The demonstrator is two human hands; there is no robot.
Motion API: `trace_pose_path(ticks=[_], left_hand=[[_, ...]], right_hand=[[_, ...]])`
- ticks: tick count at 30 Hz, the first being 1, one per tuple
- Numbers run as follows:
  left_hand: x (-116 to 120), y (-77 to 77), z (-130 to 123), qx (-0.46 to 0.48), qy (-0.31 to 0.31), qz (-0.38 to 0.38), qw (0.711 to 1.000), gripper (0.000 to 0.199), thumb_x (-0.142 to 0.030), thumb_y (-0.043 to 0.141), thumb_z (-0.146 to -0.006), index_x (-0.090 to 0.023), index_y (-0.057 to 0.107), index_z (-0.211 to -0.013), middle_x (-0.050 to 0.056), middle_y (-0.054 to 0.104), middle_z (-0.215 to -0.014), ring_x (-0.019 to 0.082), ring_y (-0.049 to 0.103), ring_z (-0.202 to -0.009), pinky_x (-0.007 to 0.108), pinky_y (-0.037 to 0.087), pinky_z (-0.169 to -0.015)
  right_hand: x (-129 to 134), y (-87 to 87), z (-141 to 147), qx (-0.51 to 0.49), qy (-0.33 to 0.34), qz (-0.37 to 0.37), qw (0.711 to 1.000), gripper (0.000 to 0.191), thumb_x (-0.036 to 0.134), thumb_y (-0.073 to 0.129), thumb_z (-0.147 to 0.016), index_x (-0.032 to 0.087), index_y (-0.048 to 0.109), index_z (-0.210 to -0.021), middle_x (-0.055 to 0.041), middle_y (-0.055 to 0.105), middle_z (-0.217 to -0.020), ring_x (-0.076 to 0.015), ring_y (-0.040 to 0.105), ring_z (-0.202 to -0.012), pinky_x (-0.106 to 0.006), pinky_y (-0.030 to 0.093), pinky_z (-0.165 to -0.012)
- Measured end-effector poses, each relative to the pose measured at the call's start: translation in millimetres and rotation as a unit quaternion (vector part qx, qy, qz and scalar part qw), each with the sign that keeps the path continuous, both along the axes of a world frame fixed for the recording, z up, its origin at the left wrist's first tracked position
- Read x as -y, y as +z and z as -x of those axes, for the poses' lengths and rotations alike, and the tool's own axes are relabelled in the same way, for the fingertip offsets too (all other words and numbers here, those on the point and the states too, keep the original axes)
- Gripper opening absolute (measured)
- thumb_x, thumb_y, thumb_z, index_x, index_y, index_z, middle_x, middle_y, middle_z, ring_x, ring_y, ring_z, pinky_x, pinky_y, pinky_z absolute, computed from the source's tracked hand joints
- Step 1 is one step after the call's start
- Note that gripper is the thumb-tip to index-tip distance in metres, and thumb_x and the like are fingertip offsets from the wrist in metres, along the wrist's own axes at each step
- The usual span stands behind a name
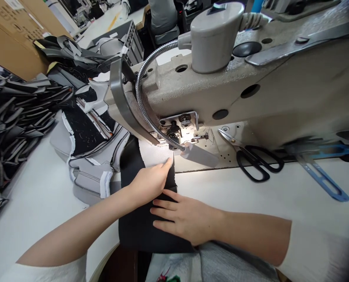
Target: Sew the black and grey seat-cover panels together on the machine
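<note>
Bending its fingers, our left hand [151, 178] touches the pale mesh [152, 152] with its fingertips, near the lit working end of the sewing machine [168, 92], which we take as the hub of our clock. That hand sits at seven o'clock, and we cannot tell whether it pinches the layers or only presses them. Between five and six lies our right hand [192, 219], open and palm down, its fingers a little spread on the black cloth [136, 231] and pointing toward nine, the index finger right beside our left hand. The cloth runs through six and seven to the near edge of the white table [39, 196]; the mesh lies on its upper part, reaching in under the machine's head. A metal hose [137, 84] curves down past the head to a pale tab [202, 155] at four. Just past three, we see scissors [240, 149] with black handles, partly on the machine's bed, and farther out a blue tool [317, 176]. At nine are grey pieces [89, 182], with a tall stack [18, 129] beyond them; a cardboard box [12, 35] stands at ten.
</note>
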State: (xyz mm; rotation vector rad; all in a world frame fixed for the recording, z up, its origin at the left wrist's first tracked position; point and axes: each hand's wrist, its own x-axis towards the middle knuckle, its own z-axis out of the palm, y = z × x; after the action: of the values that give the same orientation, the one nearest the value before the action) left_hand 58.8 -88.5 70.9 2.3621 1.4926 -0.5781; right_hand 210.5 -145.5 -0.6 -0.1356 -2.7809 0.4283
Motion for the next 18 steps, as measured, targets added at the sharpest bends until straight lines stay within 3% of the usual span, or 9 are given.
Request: trace_pose_path(ticks=[5, 8, 12, 18], left_hand=[[-5, -19.4, 4, 0.089, 0.020, -0.069, 0.993, 0.031, -0.018, 0.035, -0.089, -0.019, 0.054, -0.114, 0.006, 0.061, -0.092, 0.019, 0.060, -0.082, 0.027, 0.046, -0.071], [-11, -27.9, 3, 0.105, 0.023, -0.105, 0.989, 0.029, -0.017, 0.038, -0.090, -0.018, 0.058, -0.111, 0.005, 0.061, -0.089, 0.018, 0.059, -0.079, 0.027, 0.046, -0.070], [-21, -32.6, 1, 0.096, -0.005, -0.140, 0.986, 0.029, -0.015, 0.038, -0.090, -0.015, 0.060, -0.108, 0.006, 0.062, -0.088, 0.018, 0.059, -0.081, 0.027, 0.047, -0.073], [-35, -34.0, 2, 0.079, -0.036, -0.185, 0.979, 0.032, -0.017, 0.035, -0.091, -0.018, 0.066, -0.095, 0.007, 0.065, -0.089, 0.020, 0.058, -0.096, 0.029, 0.045, -0.085]], right_hand=[[-4, -3.6, 1, -0.054, -0.110, -0.058, 0.991, 0.035, 0.018, 0.044, -0.088, 0.009, 0.056, -0.119, -0.0132, 0.055, -0.126, -0.0257, 0.047, -0.120, -0.045, 0.033, -0.104], [-8, -5.5, 2, -0.078, -0.186, -0.114, 0.973, 0.029, 0.011, 0.043, -0.088, 0.008, 0.061, -0.110, -0.0140, 0.062, -0.113, -0.0240, 0.057, -0.106, -0.040, 0.045, -0.093], [-18, -9.6, 4, -0.098, -0.243, -0.142, 0.954, 0.027, 0.010, 0.043, -0.088, 0.008, 0.063, -0.106, -0.0147, 0.063, -0.110, -0.0232, 0.057, -0.107, -0.037, 0.045, -0.096], [-39, -12.2, 8, -0.079, -0.258, -0.113, 0.956, 0.033, 0.007, 0.037, -0.087, 0.003, 0.060, -0.112, -0.0173, 0.061, -0.112, -0.0270, 0.053, -0.113, -0.040, 0.042, -0.100]])
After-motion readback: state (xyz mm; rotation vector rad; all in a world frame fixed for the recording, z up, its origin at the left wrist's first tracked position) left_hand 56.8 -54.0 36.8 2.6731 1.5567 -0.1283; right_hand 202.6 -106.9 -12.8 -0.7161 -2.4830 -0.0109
